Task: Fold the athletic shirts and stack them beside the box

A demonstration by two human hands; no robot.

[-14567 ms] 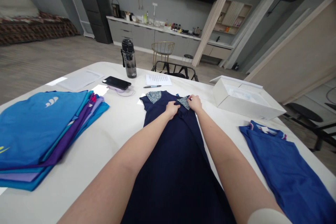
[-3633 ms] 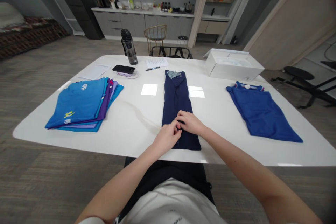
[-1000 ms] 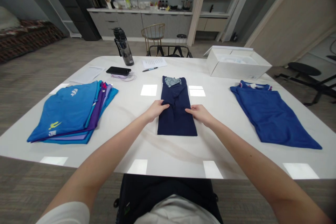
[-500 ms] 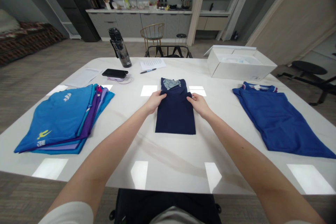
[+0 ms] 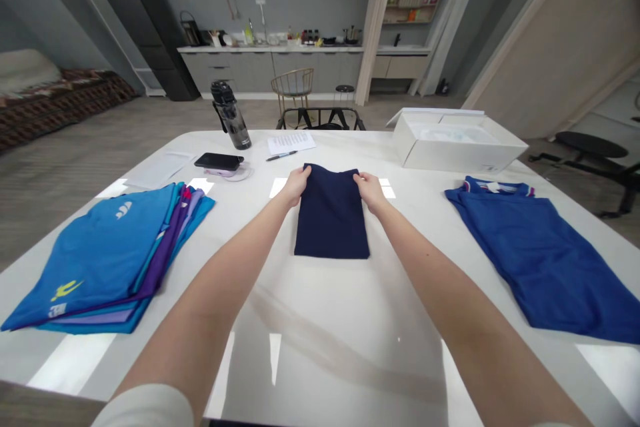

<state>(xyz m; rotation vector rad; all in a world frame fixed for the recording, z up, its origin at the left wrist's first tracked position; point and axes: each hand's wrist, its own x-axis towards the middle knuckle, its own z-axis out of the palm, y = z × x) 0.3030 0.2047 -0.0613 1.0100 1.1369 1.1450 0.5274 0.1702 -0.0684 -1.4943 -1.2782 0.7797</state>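
Note:
A navy shirt (image 5: 333, 217), folded into a small rectangle, lies mid-table in front of me. My left hand (image 5: 297, 185) pinches its far left corner. At the far right corner, my right hand (image 5: 371, 192) grips the cloth between thumb and fingers. The patterned patch at the neckline is hidden under the upper layer. To the left is a pile of folded blue and purple shirts (image 5: 113, 247). A royal-blue folded garment (image 5: 535, 247) with a striped collar rests to the right, away from both hands.
Toward the back stand a dark water bottle (image 5: 233, 117) and an open white box (image 5: 450, 147). A phone (image 5: 219, 161), a pen (image 5: 281, 155) and printed paper (image 5: 291, 141) lie on the white table (image 5: 320, 333). A chair (image 5: 323, 119) is behind its far edge.
Both hands have drawn the upper layer of the navy shirt away from me, covering the neckline and its patterned patch. The camera view has tilted up a little.

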